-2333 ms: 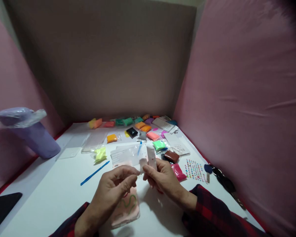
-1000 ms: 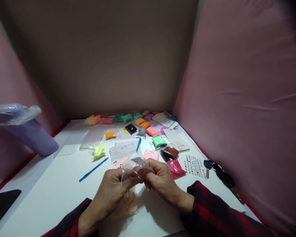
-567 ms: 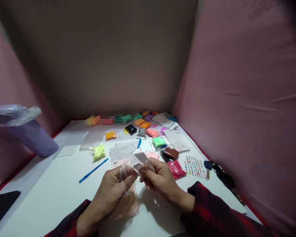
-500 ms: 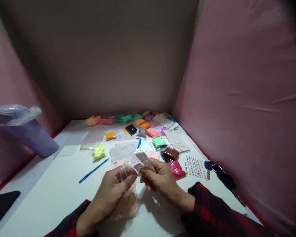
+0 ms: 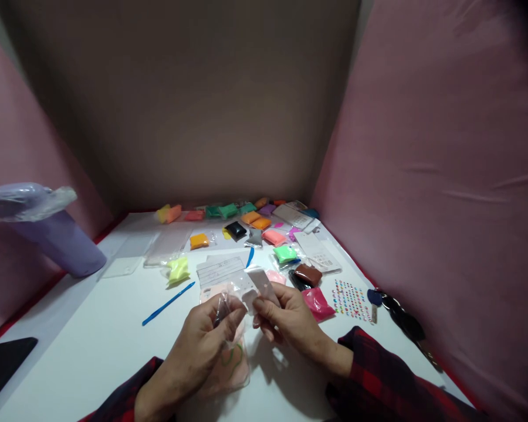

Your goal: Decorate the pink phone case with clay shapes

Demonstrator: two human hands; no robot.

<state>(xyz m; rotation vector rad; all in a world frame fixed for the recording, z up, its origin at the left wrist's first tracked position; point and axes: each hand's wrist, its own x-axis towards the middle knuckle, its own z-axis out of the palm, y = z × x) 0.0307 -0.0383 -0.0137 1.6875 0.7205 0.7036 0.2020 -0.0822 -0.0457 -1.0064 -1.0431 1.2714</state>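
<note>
Both my hands meet low in the middle of the white table [image 5: 92, 334]. My left hand [image 5: 202, 340] is closed, pinching a small clear plastic bag [image 5: 223, 305]. My right hand [image 5: 290, 322] is closed too, its fingertips pinching a small white card strip [image 5: 259, 282] that sticks up from the same bag. Under my left hand lies a pink phone case [image 5: 231, 366] with a green wavy line on it.
Several small packets of coloured clay [image 5: 246, 225] lie scattered at the back. A blue plastic tool [image 5: 168, 303], a printed paper [image 5: 220, 269], a gem sticker sheet [image 5: 351, 293], keys [image 5: 396, 308], a purple tumbler [image 5: 57, 234] at left and a dark tablet [image 5: 4, 366] are also here.
The long clear bag held stretched between my hands has been gathered into my left fingers. The white card strip has come up out of it in my right fingers.
</note>
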